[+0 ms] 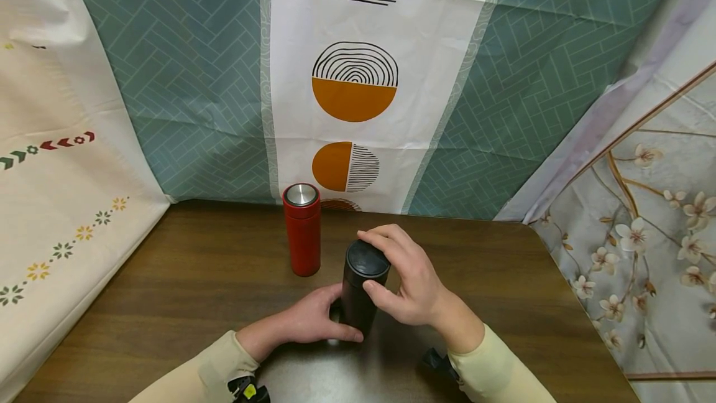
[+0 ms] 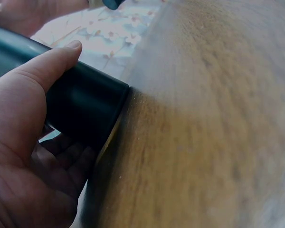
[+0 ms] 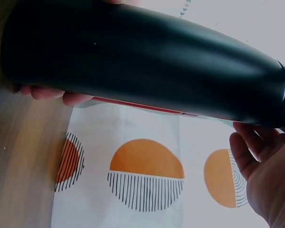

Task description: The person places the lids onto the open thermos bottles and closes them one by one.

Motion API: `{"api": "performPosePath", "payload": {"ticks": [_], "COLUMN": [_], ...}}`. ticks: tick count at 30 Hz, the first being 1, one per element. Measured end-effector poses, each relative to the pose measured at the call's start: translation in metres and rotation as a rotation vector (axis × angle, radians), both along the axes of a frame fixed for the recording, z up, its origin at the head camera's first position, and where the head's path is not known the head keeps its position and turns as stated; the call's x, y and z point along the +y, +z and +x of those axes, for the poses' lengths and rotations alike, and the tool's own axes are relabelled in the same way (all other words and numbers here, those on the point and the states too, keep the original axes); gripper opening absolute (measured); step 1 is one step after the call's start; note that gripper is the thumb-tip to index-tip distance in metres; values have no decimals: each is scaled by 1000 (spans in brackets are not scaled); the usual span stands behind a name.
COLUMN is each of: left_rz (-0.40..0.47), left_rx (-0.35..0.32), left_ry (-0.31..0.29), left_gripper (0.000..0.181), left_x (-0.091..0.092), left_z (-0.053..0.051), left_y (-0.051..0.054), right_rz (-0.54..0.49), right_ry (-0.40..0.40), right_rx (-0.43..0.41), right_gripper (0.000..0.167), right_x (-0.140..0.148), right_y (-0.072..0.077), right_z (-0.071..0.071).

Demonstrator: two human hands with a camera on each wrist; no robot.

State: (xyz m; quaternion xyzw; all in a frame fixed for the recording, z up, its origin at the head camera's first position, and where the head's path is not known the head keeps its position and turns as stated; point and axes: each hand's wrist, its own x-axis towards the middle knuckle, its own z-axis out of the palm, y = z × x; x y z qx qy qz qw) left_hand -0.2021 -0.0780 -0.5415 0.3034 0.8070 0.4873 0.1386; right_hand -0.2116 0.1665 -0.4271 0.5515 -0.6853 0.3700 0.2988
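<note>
A black thermos flask point(image 1: 358, 303) stands upright on the wooden table, its lid point(image 1: 368, 258) on top. Low on the flask's body, my left hand point(image 1: 313, 316) grips it, thumb on the near side and fingers behind. My right hand point(image 1: 411, 278) holds the lid from the right, with the thumb in front and the fingers over the far side. In the left wrist view the base of the black flask point(image 2: 90, 99) meets the table. Behind and to the left stands a red thermos flask point(image 1: 304, 235) with a silver-topped lid, apart from both hands.
The brown wooden table point(image 1: 212, 254) reaches back to a green and white patterned curtain point(image 1: 196, 79). A cream cloth point(image 1: 61, 204) hangs on the left, and a floral cloth point(image 1: 643, 266) on the right.
</note>
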Motion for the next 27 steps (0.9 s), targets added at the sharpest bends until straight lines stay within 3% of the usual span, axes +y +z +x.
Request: {"api": "performPosePath", "payload": {"ticks": [19,27], "left_rz": [-11,0], "left_rx": [-16,-15], "left_ry": [8,1], "left_gripper": [66,65], "left_x": [0,0], "left_z": [1,1], "left_y": [-1,1], "right_rz": [-68,13], "right_ry": [-86,-78], "right_rx": [-70,-92], "right_gripper": [69,68], "right_x": [-2,2], "right_y": [-2,-4], "right_z": [2,2]}}
